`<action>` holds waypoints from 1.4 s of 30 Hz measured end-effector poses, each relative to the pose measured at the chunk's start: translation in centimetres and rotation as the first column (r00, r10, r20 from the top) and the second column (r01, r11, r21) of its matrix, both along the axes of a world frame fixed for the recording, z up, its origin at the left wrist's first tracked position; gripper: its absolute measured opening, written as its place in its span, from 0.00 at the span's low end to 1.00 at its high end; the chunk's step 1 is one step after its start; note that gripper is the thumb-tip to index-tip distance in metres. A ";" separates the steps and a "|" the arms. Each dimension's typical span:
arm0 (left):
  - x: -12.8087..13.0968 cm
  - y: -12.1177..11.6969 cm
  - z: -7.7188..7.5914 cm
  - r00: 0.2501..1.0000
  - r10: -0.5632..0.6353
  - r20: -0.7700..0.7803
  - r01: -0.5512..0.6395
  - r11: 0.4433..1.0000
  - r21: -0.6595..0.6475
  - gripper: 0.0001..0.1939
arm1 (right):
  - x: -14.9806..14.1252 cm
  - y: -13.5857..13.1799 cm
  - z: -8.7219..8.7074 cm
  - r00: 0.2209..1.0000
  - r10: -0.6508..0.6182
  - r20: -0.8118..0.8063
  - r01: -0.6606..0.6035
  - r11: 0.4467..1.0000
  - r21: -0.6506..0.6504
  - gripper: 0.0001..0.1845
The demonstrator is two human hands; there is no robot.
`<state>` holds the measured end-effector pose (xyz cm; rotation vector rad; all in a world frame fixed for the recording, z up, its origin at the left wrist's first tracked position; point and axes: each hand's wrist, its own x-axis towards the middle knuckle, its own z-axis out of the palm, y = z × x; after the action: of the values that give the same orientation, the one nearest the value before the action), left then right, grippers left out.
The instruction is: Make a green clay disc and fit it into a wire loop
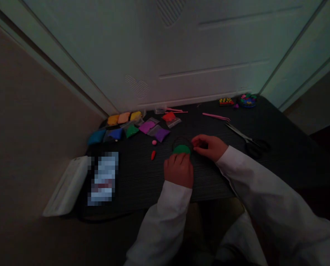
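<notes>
A flat green round piece [182, 149], which looks like modelling clay, lies in front of me with a thin dark rim or loop [178, 137] curving behind it. The fingers of my left hand [178, 170] are curled over its near edge and hold it. Just right of the rim, my right hand [209, 146] has thumb and fingers bent close together at its edge; whatever sits between them is too small and dark to make out. To the left lie a small pink ball [154, 142] and a red tapered piece [153, 155].
Bags of coloured clay, such as purple [162, 134], red [169, 117] and blue [115, 134], line the back left. Pink tweezers [216, 117] and scissors [248, 140] lie right. Decorated clay pieces [248, 100] stand at the far right. A blurred screen [104, 179] and white power strip [67, 186] are left.
</notes>
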<state>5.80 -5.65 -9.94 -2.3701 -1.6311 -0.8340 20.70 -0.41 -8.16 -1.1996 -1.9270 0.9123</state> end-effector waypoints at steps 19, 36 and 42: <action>-0.2 -1.7 -0.2 0.998 0.055 -0.030 -0.056 0.998 -0.042 0.18 | -0.2 -0.2 -0.1 0.971 0.027 0.238 -0.064 0.986 0.151 0.10; 0.0 0.6 0.7 0.995 0.097 0.015 -0.093 0.981 -0.173 0.12 | 0.0 -0.2 -0.6 0.971 0.056 0.231 -0.078 0.993 0.087 0.14; -0.2 0.8 0.3 0.997 0.055 0.063 -0.047 0.992 -0.118 0.10 | -0.1 -0.1 -0.7 0.968 0.031 0.249 -0.061 0.992 0.115 0.13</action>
<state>5.61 -4.89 -9.63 -2.3894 -1.8050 -0.8383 20.62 -0.54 -8.82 -1.2484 -2.1818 0.6829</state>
